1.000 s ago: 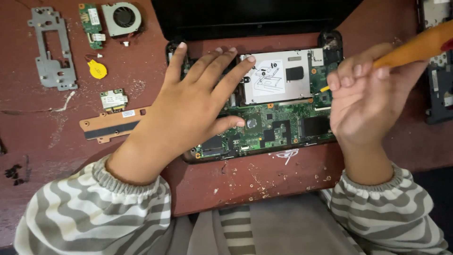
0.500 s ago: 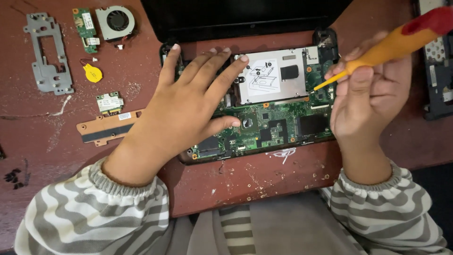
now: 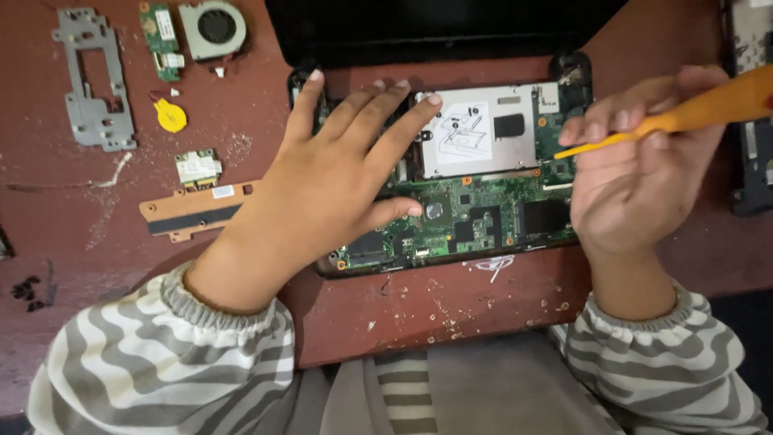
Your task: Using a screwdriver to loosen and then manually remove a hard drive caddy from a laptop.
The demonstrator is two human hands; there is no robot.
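1. The right hand (image 3: 636,181) has its fingers closed around an orange plastic pry tool with a thin tapered tip (image 3: 644,125). The tip rests at the right edge of the flat silver metal drive cover (image 3: 479,129), though whether it is wedged under anything is hard to tell.
2. The left hand (image 3: 322,181) lies flat with fingers spread apart, pressing on the green circuit board of the opened laptop base (image 3: 483,213), left of the silver cover.
3. Well left of that cover, on the worn red table (image 3: 451,314), sit a round black cooling fan (image 3: 213,28), a yellow coin cell (image 3: 171,117) and a grey metal bracket (image 3: 93,80).
4. Risk, as I judge it: a slip of the tip could gouge board components, and heavy palm pressure could flex the board.
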